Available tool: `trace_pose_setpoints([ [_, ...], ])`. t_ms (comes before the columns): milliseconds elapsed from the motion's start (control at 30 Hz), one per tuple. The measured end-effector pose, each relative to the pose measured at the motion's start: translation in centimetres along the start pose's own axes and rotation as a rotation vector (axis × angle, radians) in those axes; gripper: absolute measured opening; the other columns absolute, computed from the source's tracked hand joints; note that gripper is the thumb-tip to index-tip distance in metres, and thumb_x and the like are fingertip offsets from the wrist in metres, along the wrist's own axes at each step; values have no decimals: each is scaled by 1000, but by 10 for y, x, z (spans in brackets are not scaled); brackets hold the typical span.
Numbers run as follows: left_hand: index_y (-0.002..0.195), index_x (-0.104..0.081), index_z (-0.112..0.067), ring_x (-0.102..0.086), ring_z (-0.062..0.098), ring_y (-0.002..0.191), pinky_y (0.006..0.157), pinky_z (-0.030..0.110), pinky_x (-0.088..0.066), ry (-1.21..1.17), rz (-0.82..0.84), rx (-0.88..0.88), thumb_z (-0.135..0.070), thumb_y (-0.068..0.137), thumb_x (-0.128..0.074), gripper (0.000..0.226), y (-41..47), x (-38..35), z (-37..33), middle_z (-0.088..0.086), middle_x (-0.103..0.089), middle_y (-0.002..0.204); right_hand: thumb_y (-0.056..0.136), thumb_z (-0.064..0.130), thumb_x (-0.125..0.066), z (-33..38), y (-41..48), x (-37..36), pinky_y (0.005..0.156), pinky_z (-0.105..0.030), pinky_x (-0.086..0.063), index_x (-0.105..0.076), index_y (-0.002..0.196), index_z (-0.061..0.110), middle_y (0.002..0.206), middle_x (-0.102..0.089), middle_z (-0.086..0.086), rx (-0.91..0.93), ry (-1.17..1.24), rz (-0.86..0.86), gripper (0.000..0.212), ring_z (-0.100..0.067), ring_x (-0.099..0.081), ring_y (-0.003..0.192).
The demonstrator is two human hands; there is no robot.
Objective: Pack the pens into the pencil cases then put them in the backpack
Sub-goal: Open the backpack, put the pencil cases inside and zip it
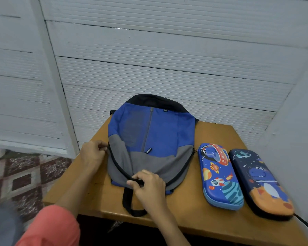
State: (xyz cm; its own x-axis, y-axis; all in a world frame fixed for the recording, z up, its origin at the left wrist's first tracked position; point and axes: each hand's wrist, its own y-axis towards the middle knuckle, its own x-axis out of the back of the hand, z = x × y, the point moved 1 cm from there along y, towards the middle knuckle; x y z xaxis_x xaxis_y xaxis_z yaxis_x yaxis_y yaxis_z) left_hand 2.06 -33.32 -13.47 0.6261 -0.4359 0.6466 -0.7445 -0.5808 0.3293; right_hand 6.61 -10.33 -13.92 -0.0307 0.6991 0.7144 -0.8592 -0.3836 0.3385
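Head view: backpack (pixel 153 132) flat on table (pixel 185 221), two closed pencil cases (pixel 220 176) just right of it. Left hand (pixel 93 154) pinches the zip (pixel 120 169) at its left edge, right hand (pixel 150 188) grips the near rim. Likely unzipping; next, widen the opening for a case.

One backpack (pixel 160 132) is counted, blue and grey with a black top section. Two pencil cases are counted, both closed: one blue case (pixel 220 176) printed with planets and a rocket, and one dark navy case (pixel 261 181) printed with a dinosaur above an orange end. One wooden table (pixel 212 132) is recorded as the supporting surface. Two hands are counted, one left hand (pixel 92 153) and one right hand (pixel 149 187), each pinching the backpack's zipped edge. One coral sleeve (pixel 52 226) is visible, on the left arm. On the backpack, one black carry loop (pixel 126 203), one vertical grey front zip (pixel 148 128) and one white-lettered label (pixel 148 150) are counted.
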Motion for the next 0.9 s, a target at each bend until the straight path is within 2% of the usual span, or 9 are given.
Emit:
trace_pose_setpoints([
  [267,93,-76,-11,-67,26,86,81,35,-53,93,8,13,0,82,-62,21,26,-5,4,6,-74,87,83,46,-66,-2,1,-3,63,-21,-34,-68,84,25,85,-65,9,18,-1,-20,22,-8,-59,81],
  [433,94,-75,-9,-66,30,89,82,39,-53,130,8,7,2,82,-62,21,34,-7,6,10,-74,90,84,46,-64,-2,0,-1,59,-12,-28,-67,84,25,86,-63,9,23,8,-1,22,-7,-56,82],
  [567,97,-75,-11,-65,31,90,82,40,-54,206,23,-35,-4,85,-64,18,37,-9,6,11,-73,95,83,47,-63,-2,0,-2,65,-24,-35,-65,84,26,86,-62,8,20,13,7,22,-6,-57,82],
  [767,100,-74,-11,-65,32,91,81,40,-53,250,66,-161,-7,86,-64,18,32,-3,10,11,-73,96,83,48,-63,-3,0,-2,65,-24,-34,-66,84,25,85,-62,8,38,9,-4,22,-7,-56,82],
  [900,108,-70,-8,-63,32,94,79,39,-52,203,58,-205,-9,85,-66,23,20,3,5,13,-69,105,81,48,-64,-4,0,-5,61,-23,-35,-65,81,26,82,-62,10,35,16,-22,22,-7,-57,77],
])
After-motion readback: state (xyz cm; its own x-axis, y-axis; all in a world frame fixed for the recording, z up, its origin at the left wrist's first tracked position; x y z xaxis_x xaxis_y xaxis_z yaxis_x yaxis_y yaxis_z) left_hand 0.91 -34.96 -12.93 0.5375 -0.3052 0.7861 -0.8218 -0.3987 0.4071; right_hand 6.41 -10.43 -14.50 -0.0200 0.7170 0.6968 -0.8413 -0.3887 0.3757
